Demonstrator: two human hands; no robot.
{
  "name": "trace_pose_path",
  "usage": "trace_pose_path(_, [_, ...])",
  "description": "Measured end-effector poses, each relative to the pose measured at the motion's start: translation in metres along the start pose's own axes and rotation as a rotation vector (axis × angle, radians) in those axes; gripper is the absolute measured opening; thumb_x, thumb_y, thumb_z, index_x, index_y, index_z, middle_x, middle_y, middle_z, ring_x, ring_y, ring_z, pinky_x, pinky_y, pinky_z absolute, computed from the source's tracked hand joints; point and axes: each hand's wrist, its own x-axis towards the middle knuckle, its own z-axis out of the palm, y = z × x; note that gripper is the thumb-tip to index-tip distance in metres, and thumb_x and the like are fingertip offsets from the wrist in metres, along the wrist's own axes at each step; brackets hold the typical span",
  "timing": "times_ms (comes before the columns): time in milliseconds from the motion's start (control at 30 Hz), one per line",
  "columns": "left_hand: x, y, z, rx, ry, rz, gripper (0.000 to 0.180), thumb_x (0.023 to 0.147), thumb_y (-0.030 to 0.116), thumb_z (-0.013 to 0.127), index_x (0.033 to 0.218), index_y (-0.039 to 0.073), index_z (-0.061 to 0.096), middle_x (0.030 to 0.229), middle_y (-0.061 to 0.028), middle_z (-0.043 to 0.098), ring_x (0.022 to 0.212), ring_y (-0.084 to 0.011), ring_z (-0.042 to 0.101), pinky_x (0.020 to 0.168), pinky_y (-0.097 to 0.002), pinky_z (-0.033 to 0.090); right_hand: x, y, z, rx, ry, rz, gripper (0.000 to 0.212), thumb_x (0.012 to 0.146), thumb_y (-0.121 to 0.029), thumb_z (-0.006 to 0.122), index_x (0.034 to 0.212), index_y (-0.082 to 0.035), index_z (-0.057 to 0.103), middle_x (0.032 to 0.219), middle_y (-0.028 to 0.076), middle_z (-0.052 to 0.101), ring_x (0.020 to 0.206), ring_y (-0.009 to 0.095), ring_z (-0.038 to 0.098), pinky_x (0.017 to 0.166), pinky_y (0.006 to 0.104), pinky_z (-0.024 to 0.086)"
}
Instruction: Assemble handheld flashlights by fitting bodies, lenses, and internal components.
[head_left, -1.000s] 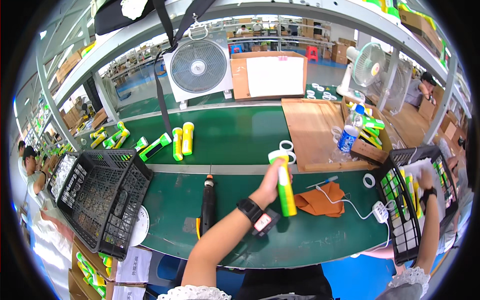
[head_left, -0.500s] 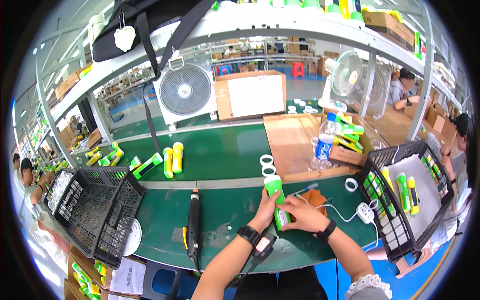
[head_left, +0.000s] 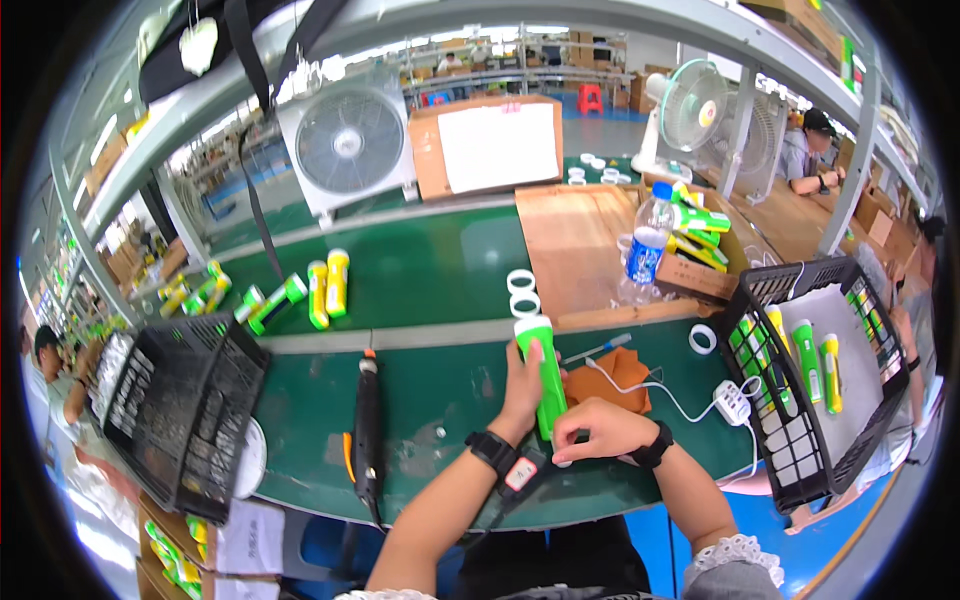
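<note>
My left hand (head_left: pixel 523 385) is wrapped round a green flashlight (head_left: pixel 548 390) with a white head, its head tilted away from me. Close to the flashlight's near end, my right hand (head_left: pixel 603 432) is closed, fingertips pinched together. A small pale spot shows at those fingertips; I cannot make out whether it is a part or a thumb tip. Beneath my hands lies a dark device with a pale label (head_left: pixel 521 473), by the left wrist. An orange cloth (head_left: pixel 610 382) rests just beyond my right hand, with a blue pen (head_left: pixel 600 348) above it.
A black power screwdriver (head_left: pixel 368 430) lies on the green bench, left of my arms. Black crates stand at left (head_left: pixel 190 420) and right (head_left: pixel 815 470), the right one holding flashlights. White rings (head_left: pixel 522 302), a white charger (head_left: pixel 732 402) with cable and a water bottle (head_left: pixel 648 245) are around.
My right hand has come off the flashlight's side toward its near end, its fingers now curled. My left hand still grips the flashlight. The whole view has shifted somewhat.
</note>
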Motion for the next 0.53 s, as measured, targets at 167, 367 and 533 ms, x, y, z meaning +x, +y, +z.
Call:
trace_pose_path(167, [0.008,0.009,-0.005,-0.096,-0.057,0.156,0.032,0.093,0.027,0.041,0.118,0.010,0.029,0.092,-0.0109,0.054,0.068,-0.0189,0.057,0.057,-0.0325,0.050,0.001,-0.006,-0.010,-0.338,0.125,-0.143,0.028,0.066,-0.012,0.066,0.087,-0.004,0.049,0.083,0.010,0.052,0.077,0.027,0.053,0.063,0.0337,0.044])
trace_pose_path(367, [0.005,0.016,-0.006,-0.174,-0.087,0.245,0.042,0.092,0.022,0.043,0.127,0.011,0.022,0.101,-0.0120,0.051,0.069,-0.0171,0.057,0.057,-0.0299,0.050,-0.001,0.011,-0.013,-0.497,0.123,0.030,0.059,0.053,-0.020,0.078,0.097,-0.005,0.043,0.090,0.010,0.046,0.082,0.028,0.051,0.067,0.0358,0.043])
trace_pose_path(533, [-0.006,0.008,-0.002,-0.191,-0.098,0.155,0.054,0.092,0.025,0.044,0.135,0.014,0.014,0.103,-0.0131,0.051,0.069,-0.0177,0.056,0.058,-0.0308,0.051,-0.006,0.007,-0.013,-0.600,0.183,0.031,0.062,0.054,-0.032,0.079,0.098,-0.006,0.044,0.094,0.011,0.050,0.085,0.030,0.052,0.067,0.0370,0.043])
